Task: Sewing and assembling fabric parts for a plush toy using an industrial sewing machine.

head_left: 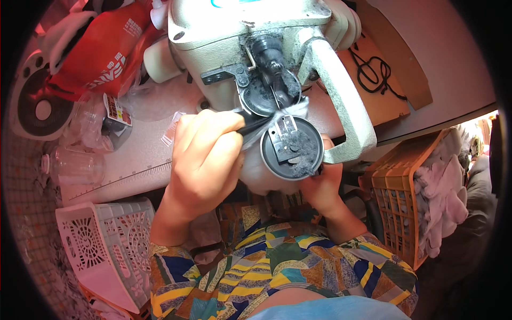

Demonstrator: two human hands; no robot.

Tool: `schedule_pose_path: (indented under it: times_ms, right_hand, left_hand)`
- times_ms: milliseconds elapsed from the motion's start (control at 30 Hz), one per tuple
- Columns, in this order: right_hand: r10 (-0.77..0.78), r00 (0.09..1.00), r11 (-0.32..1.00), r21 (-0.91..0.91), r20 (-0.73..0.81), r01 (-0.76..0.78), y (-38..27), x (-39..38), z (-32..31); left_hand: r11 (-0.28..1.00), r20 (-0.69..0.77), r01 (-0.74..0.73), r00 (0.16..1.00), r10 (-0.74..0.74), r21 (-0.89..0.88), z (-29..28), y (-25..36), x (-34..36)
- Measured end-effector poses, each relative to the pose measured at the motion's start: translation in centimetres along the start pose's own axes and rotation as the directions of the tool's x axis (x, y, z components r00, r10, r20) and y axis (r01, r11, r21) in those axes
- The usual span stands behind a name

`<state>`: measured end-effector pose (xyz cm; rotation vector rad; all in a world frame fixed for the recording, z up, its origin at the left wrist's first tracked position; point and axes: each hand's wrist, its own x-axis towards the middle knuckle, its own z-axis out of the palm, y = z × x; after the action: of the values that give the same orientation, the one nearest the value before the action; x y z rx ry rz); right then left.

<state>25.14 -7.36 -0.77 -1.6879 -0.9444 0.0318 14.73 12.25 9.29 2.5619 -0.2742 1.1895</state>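
Note:
A pale sewing machine [213, 48] with two round dark discs stands before me. My left hand [205, 157] is closed in a fist on a dark fabric piece [254, 124], left of the discs. The fabric runs toward the gap between the upper disc [256, 98] and the lower disc [293, 152], where a whitish part [295, 108] shows. Grey lint clings to both discs. My right hand [324, 186] is at the lower disc's right edge, below the machine's curved arm [344, 96]. The disc hides most of its fingers, so its grip cannot be told.
A white plastic crate [120, 234] sits low on the left. On the right, an orange basket [397, 197] holds pale fabric pieces [440, 192]. A clear plastic bottle [77, 166], a red bag [106, 48] and a fan-like round device [42, 109] are at the left. A black cord [373, 74] lies on cardboard.

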Motion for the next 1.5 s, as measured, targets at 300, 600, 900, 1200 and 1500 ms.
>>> schedule_pose_path:
  times_ms: [300,600,900,1200,1500]
  right_hand:
    - [0.035,0.999,0.987,0.158,0.038,-0.041,-3.3,0.4,1.3]
    - [-0.064,0.997,0.997,-0.043,-0.050,0.062,-3.5,1.3,1.4]
    - [-0.091,0.991,0.962,0.247,-0.102,0.114,-2.6,0.7,1.3]
    - [0.171,0.944,0.949,0.209,0.283,-0.234,-4.4,-0.2,2.9]
    - [0.079,0.981,0.994,0.061,0.175,-0.091,-4.7,0.3,2.7]
  left_hand:
    - [0.863,0.180,0.242,0.967,-0.179,-0.443,-1.5,-1.0,-1.2]
    - [0.997,-0.038,0.016,0.999,-0.013,0.073,-0.4,-0.2,-1.1]
    - [0.997,0.020,0.066,0.998,-0.067,0.025,0.4,1.0,0.1]
    - [0.798,0.264,0.413,0.908,-0.324,-0.439,-2.3,-0.6,-1.2]
    - [0.969,0.074,0.221,0.974,-0.214,-0.112,-2.0,-0.4,-2.1]
